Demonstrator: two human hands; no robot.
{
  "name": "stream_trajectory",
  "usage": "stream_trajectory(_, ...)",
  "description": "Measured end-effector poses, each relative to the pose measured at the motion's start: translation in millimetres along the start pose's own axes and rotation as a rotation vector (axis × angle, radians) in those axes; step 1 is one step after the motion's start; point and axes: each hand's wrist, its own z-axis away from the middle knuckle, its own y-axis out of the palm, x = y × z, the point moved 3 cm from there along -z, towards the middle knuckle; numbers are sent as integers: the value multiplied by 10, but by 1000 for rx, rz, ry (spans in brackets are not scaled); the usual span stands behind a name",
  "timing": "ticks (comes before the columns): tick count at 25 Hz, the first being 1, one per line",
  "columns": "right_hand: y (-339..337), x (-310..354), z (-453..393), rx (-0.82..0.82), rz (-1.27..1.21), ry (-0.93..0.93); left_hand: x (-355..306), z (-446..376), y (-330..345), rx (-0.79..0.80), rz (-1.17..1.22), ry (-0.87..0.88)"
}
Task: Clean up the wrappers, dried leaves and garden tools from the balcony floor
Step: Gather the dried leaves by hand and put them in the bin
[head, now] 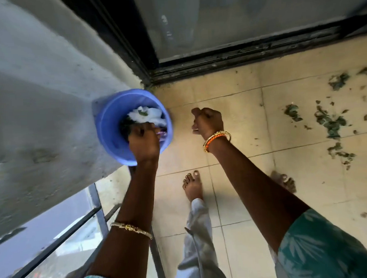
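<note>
At centre left the left hand [143, 140] reaches into the blue bucket [106, 129], its fingers hidden so I cannot tell their hold, the right hand [208, 122] clenched on nothing visible, while dried leaves [329, 122] at right could scatter underfoot.

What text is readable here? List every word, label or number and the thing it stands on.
None can be read.
Round blue plastic bucket: no label visible.
White wrappers inside it: no print legible.
Purple wrapper under the left hand: blurred, unreadable.
</note>
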Motion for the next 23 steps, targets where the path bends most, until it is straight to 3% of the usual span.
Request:
stream_trajectory(4, -1199, 63, -22, -252, 220, -203, -228, 804, 899, 251, -106, 86)
stream_trajectory(9, -2814, -67, -314, -369, 375, -319, -81, 1463, 2057, 351, -426, 185)
stream_trajectory(15, -4222, -522, -1259, -106, 853, -369, 518, 1945, 3639, 421, -625, 270)
stream_trajectory(19, -4476, -995, -2151, -14, 1045, -503, 1233, 1532, 4558, 482, -663, 357)
stream_trajectory(23, -4241, -1419, -2977, 19, 1089, -683, 1727, 907, 5231, 518, -565, 504)
